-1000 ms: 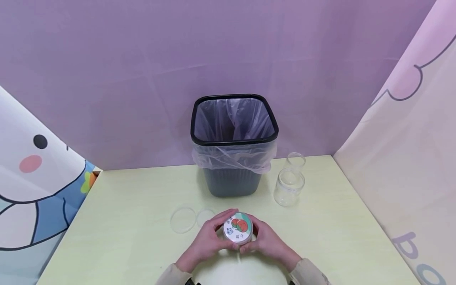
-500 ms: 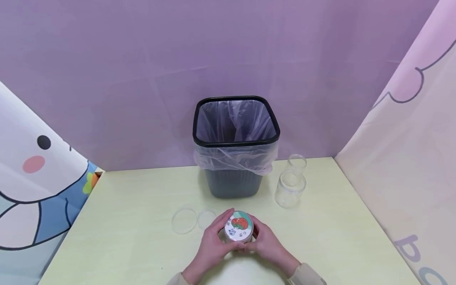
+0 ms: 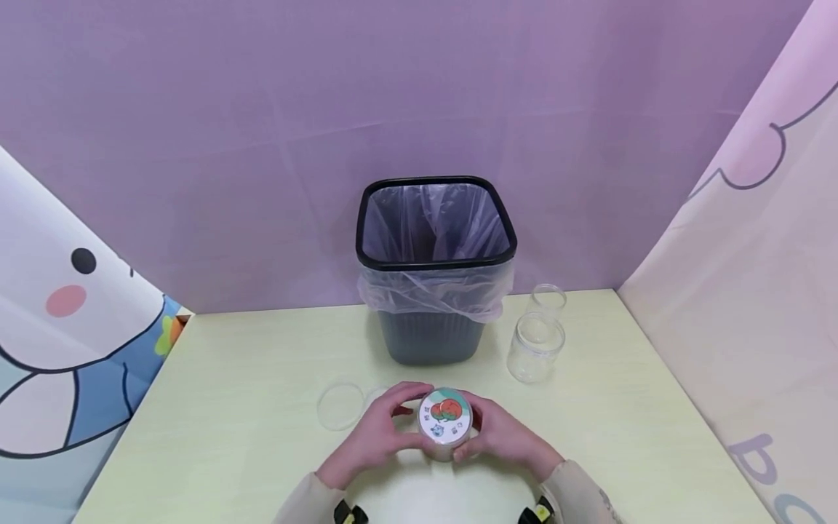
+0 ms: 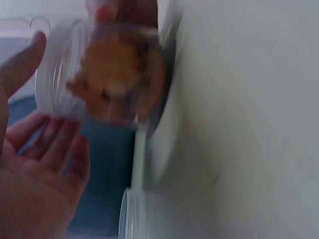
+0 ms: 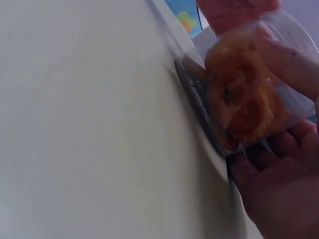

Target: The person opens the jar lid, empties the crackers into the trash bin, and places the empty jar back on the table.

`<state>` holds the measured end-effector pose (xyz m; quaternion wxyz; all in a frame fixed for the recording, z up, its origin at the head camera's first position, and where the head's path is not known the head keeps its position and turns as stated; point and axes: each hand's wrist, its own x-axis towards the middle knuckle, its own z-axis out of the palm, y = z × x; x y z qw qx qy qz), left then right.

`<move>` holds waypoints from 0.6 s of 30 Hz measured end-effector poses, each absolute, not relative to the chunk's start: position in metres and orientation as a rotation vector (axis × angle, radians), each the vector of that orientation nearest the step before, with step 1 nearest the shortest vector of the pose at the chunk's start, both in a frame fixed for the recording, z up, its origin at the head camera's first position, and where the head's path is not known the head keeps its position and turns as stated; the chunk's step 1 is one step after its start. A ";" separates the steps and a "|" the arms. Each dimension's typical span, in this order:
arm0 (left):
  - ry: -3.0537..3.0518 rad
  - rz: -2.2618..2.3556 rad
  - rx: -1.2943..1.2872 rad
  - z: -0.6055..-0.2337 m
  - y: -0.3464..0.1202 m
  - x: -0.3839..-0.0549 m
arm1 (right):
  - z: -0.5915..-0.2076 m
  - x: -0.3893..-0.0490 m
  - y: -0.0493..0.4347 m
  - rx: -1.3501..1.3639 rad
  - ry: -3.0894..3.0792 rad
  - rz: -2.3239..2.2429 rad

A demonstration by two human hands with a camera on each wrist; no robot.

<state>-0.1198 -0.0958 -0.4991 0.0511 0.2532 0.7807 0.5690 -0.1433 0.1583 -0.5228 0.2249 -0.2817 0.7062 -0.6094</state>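
Between my hands stands a clear jar (image 3: 440, 453) with a printed fruit label (image 3: 446, 416) on top. Orange-brown pieces (image 4: 110, 67) show through its wall, and its dark end (image 5: 197, 102) is down at the table. My left hand (image 3: 382, 429) is round the jar's left side, thumb and fingertips at the lid (image 4: 52, 74), with a gap before the palm. From the other side my right hand (image 3: 504, 433) grips the jar. In the right wrist view its thumb (image 5: 286, 62) lies across the jar, and its fingers pass near the dark end.
A grey bin (image 3: 428, 338) with a black rim and plastic liner stands behind the hands. Two clear jars (image 3: 535, 356) sit to its right. Clear round lids (image 3: 321, 411) lie left of my left hand, one partly covered by it. Cloth (image 3: 425, 87) surrounds the table.
The printed label has turned counterclockwise as seen from above. My left thumb has drawn back leftward from the jar's front, and the two thumbs have parted. The jar sits slightly further right in view.
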 end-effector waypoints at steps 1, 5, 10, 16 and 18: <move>2.348 1.720 0.788 -0.498 -0.097 -0.123 | -0.523 -0.145 0.159 -0.784 1.942 -1.669; 2.258 1.659 0.911 -0.497 -0.100 -0.135 | -0.521 -0.148 0.161 -0.791 1.938 -1.639; 2.163 1.577 1.038 -0.498 -0.099 -0.145 | -0.519 -0.148 0.160 -0.759 1.929 -1.632; 2.141 1.536 1.062 -0.496 -0.098 -0.145 | -0.520 -0.146 0.159 -0.735 1.957 -1.629; 2.150 1.553 1.032 -0.496 -0.097 -0.143 | -0.520 -0.145 0.158 -0.732 1.953 -1.645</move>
